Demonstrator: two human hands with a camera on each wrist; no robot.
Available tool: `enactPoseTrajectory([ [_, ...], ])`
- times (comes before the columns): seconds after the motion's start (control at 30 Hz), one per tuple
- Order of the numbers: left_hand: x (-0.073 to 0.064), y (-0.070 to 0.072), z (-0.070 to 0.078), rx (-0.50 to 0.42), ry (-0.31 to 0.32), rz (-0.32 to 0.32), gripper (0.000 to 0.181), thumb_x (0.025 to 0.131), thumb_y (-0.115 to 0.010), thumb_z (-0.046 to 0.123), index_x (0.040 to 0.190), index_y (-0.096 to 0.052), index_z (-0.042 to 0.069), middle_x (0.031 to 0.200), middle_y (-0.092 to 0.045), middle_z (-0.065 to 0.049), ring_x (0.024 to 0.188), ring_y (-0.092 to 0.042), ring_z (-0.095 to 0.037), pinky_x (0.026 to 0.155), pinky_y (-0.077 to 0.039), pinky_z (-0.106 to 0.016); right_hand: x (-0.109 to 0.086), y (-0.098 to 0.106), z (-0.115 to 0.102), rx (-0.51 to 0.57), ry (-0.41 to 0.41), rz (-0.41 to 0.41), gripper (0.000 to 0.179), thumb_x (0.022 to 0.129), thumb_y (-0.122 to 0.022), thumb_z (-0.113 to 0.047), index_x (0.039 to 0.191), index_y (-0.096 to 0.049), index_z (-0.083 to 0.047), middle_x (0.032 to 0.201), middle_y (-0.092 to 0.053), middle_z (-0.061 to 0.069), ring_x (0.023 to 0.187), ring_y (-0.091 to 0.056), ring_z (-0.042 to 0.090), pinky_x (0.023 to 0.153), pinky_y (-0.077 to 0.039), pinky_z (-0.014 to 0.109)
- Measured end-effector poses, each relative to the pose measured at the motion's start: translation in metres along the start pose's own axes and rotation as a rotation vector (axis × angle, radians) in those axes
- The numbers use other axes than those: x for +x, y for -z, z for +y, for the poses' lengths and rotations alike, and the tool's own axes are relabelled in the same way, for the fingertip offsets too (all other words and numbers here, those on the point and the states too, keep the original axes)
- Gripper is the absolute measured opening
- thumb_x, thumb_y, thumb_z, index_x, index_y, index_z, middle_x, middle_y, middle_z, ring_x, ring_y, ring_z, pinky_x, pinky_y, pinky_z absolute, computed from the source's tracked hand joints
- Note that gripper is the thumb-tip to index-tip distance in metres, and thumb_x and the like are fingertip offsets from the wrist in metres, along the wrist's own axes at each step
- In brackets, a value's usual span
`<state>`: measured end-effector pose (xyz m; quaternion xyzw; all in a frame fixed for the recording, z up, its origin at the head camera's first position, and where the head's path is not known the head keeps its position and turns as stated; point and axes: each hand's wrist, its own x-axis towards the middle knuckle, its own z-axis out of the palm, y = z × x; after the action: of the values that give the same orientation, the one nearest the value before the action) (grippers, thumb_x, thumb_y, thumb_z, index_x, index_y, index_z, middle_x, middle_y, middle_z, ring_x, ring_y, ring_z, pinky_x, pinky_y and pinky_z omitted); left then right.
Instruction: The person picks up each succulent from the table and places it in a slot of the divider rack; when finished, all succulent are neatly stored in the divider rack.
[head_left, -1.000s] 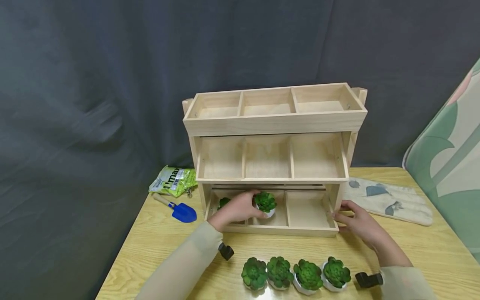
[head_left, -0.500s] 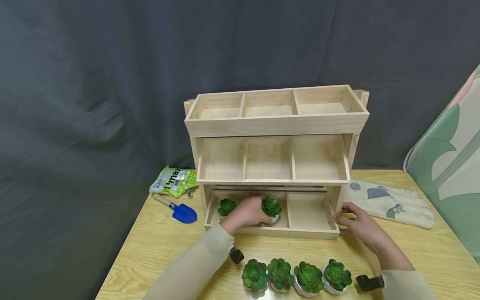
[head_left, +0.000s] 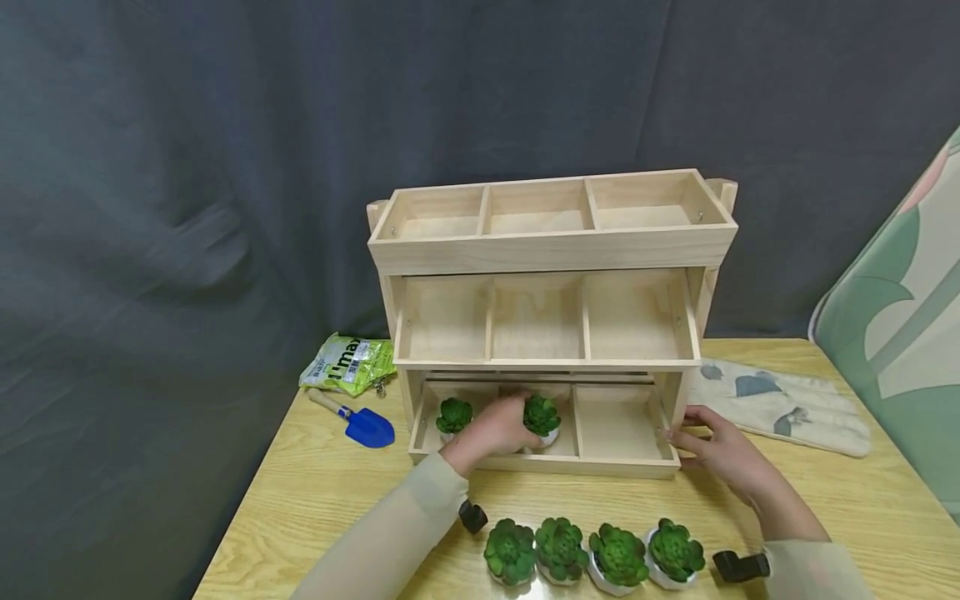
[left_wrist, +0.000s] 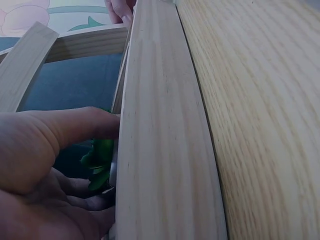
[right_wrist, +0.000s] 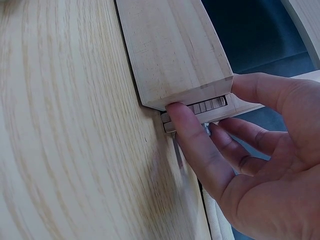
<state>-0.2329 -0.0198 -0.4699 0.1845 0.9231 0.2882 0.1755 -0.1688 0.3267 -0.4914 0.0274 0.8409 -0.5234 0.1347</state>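
Observation:
A three-tier wooden planter shelf (head_left: pixel 551 252) stands on the table, each tier split into three compartments. My left hand (head_left: pixel 501 427) reaches into the middle compartment of the bottom tier. Its thumb and fingers hold a small potted succulent (head_left: pixel 542 414); in the left wrist view the green leaves (left_wrist: pixel 99 162) show between them, and the front board hides most of the pot. A second succulent (head_left: pixel 454 414) sits in the bottom left compartment, partly behind that hand. At the bottom right corner, my right hand (head_left: pixel 722 450) grips the shelf's side, fingers on either side of the corner (right_wrist: pixel 220 85).
Several potted succulents (head_left: pixel 562 550) stand in a row along the table's front. To the left lie a blue toy shovel (head_left: pixel 369 427) and a green bag (head_left: pixel 347 363). A patterned cloth glove (head_left: pixel 780 404) lies at the right, and a dark curtain (head_left: pixel 480 83) hangs behind.
My left hand has moved a little right and down with the succulent, deeper into the bottom middle compartment. The left compartment's succulent shows more fully. My right hand stays at the corner.

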Motion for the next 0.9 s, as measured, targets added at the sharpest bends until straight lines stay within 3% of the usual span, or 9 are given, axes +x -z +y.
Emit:
enactPoseTrajectory([
  [0.23,-0.008,0.004,0.003,-0.057,-0.011,0.027,0.097,0.085,-0.090,0.026,0.165,-0.039,0.006,0.149,-0.064,-0.017,0.132,-0.066,-0.032,0.112,-0.057,-0.047,0.000,0.000,0.001,-0.010,0.001,0.003,0.065,0.113,-0.055,-0.024,0.158,-0.027,0.014,0.150,-0.039,0.040,0.132,-0.057,0.052,0.091,-0.068,0.042],
  [0.5,-0.023,0.011,0.006,-0.105,-0.029,0.102,0.091,0.086,-0.091,0.032,0.162,-0.045,0.012,0.164,-0.051,-0.012,0.147,-0.055,-0.035,0.122,-0.048,-0.053,0.000,0.001,0.002,-0.013,0.009,-0.001,0.064,0.113,-0.054,-0.024,0.158,-0.028,0.014,0.150,-0.039,0.040,0.131,-0.059,0.051,0.091,-0.067,0.043],
  [0.6,-0.030,0.012,0.005,-0.126,-0.052,0.121,0.089,0.087,-0.090,0.033,0.162,-0.046,0.013,0.162,-0.053,-0.011,0.138,-0.060,-0.032,0.115,-0.053,-0.052,0.001,0.001,0.002,-0.014,0.011,0.001,0.064,0.113,-0.054,-0.023,0.158,-0.028,0.014,0.150,-0.039,0.040,0.130,-0.060,0.050,0.090,-0.068,0.043],
  [0.77,-0.047,0.015,-0.003,-0.162,-0.123,0.111,0.084,0.093,-0.085,0.034,0.163,-0.044,0.013,0.161,-0.052,-0.012,0.134,-0.061,-0.030,0.109,-0.057,-0.049,0.001,0.001,0.003,-0.007,0.016,-0.006,0.064,0.113,-0.054,-0.024,0.158,-0.028,0.014,0.150,-0.039,0.039,0.129,-0.062,0.047,0.090,-0.068,0.043],
  [0.9,-0.061,0.016,-0.011,-0.181,-0.171,0.073,0.081,0.096,-0.082,0.040,0.163,-0.044,0.016,0.163,-0.051,-0.007,0.142,-0.058,-0.030,0.116,-0.053,-0.050,0.001,0.000,0.003,-0.001,0.021,-0.009,0.064,0.113,-0.054,-0.024,0.158,-0.028,0.014,0.150,-0.039,0.039,0.129,-0.062,0.047,0.089,-0.068,0.042],
])
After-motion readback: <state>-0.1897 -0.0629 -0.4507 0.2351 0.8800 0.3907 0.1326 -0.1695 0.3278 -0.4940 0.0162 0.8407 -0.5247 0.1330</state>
